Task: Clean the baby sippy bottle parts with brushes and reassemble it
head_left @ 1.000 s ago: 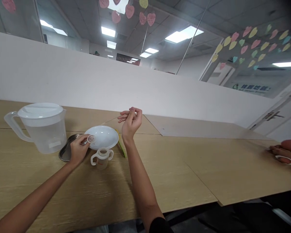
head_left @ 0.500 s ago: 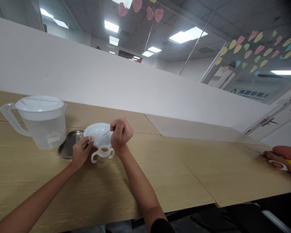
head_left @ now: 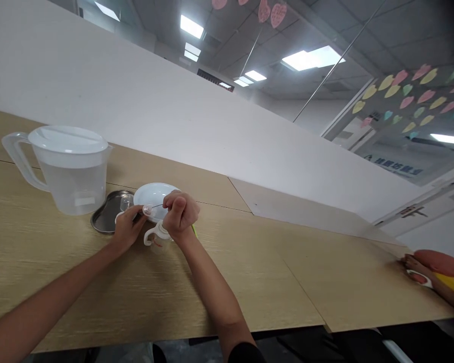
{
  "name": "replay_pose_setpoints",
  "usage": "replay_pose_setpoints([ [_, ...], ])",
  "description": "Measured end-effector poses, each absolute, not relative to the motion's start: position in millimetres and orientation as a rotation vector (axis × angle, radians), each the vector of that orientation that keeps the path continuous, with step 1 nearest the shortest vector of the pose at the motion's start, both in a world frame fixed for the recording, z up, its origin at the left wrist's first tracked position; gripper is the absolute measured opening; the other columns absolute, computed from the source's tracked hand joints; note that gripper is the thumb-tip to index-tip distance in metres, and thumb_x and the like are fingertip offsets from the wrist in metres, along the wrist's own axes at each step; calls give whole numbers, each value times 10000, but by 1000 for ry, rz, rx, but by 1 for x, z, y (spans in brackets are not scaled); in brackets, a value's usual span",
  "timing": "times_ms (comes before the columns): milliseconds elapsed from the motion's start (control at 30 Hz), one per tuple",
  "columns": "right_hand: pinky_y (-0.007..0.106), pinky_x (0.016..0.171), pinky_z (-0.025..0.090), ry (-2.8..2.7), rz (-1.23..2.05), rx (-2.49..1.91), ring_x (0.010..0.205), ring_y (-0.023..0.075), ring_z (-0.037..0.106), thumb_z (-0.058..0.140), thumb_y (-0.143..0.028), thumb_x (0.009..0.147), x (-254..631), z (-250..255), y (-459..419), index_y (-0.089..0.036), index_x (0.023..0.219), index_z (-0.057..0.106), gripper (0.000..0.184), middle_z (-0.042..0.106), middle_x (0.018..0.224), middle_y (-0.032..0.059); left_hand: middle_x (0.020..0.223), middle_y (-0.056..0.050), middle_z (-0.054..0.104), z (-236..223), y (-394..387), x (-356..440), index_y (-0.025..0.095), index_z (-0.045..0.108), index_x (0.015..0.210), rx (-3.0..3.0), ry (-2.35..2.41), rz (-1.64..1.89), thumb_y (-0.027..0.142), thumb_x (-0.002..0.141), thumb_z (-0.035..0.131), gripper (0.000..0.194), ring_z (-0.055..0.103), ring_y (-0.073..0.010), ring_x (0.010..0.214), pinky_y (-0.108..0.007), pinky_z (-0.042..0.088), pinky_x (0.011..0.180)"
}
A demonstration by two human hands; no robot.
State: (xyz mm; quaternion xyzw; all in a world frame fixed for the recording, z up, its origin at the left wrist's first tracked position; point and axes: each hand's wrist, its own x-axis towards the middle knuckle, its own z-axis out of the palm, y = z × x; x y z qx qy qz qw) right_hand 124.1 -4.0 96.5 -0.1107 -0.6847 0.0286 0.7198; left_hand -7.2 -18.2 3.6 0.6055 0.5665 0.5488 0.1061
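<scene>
Well, low in the middle of the frame, the left hand (head_left: pixel 128 227) pinches a small round translucent silicone disc (head_left: pixel 147 209) in a narrow grip. The right hand (head_left: pixel 179 213) holds a fine metal needle (head_left: pixel 157 205) just as narrowly, its tip at or just beside the disc, above a white shallow bowl (head_left: pixel 153 194). Something so thin seems to call for fingertip control.

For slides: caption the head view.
Left hand holds a small disc, right hand a thin pin, over a white plate.
</scene>
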Motion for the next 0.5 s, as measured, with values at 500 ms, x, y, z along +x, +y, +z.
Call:
replay_pose_setpoints([
  [500,227,494,377,-1622,-108,-256,453,91,487,247,-386,1042,123,102,-9,-223,613,431,495,477,506,-18,868,-35,720,0,-16,-9,197,687,916,1814,1606,1641,441,826,531,303,631,-179,750,-290,491,750],
])
